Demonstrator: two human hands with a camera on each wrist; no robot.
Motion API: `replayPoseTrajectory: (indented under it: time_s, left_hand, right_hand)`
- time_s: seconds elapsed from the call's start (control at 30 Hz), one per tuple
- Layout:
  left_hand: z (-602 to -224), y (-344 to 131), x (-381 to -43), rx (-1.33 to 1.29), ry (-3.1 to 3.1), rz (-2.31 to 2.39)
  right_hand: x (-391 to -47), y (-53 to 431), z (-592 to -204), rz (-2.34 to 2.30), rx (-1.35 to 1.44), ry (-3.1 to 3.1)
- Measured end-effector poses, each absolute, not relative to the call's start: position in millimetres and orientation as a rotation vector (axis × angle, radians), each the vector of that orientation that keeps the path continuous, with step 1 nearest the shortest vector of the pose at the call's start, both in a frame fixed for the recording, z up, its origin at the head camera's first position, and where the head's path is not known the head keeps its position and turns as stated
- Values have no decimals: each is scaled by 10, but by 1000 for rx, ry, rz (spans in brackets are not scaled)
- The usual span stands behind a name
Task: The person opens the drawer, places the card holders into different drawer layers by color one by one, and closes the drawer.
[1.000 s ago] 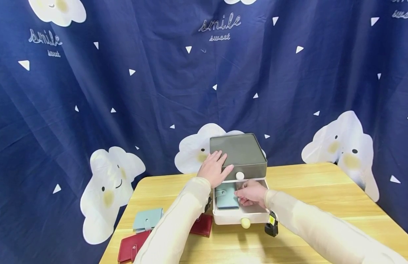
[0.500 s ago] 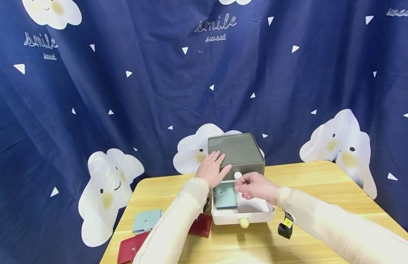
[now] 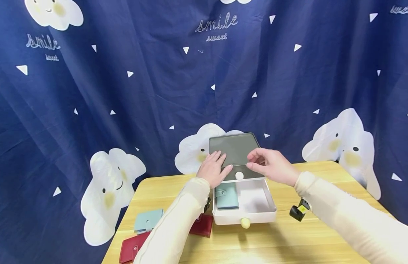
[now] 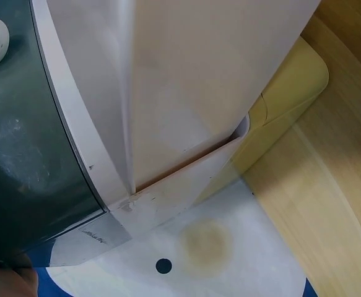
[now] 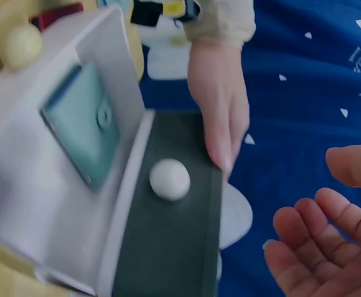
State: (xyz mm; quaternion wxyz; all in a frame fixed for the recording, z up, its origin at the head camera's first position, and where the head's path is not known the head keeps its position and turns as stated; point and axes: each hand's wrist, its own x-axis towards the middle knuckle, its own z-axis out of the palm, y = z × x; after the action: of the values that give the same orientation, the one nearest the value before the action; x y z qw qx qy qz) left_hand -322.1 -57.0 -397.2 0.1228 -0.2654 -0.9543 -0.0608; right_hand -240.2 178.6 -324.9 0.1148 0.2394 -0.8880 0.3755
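Your cabinet [image 3: 236,148] stands on the wooden table [image 3: 312,234], dark grey above and white below. Its upper drawer, with a white knob [image 3: 239,176], sits closed, so the inside is hidden. The lower drawer [image 3: 228,220], white with a pale yellow knob [image 3: 245,223], is pulled out and holds one blue wallet [image 3: 227,198], flat along its left side. That wallet is pale blue-green and smooth, with a darker edge, its strap turned left and fastened by a round metal-looking snap. Your left hand [image 3: 213,170] rests on the cabinet's left top edge, fingers extended, gripping nothing. Your right hand [image 3: 273,167] is raised at the cabinet's right front, fingers loosely bent, thumb apart, nothing held. To the left on the table lie a second blue wallet [image 3: 149,219] and a red wallet [image 3: 132,249]; another red wallet [image 3: 202,226] lies just beside the drawer, partly covered by your left sleeve [image 3: 172,227].
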Motion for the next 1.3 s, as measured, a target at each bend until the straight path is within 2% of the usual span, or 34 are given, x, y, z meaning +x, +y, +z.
replayPoseTrajectory:
  time_s: [0.27, 0.63, 1.3]
  left_hand:
    - [-3977, -557, -3228, -791, -2772, -191]
    - [-3969, -562, -3232, -778, -2797, -185]
    - [-3927, -554, -3209, -778, -2815, -180]
  right_hand:
    - [-2553, 2021, -3218, 883, 711, -2533]
    - [-2915, 2190, -3462, 527, 731, -2711]
    - [-3181, 1862, -3718, 350, 877, -2825]
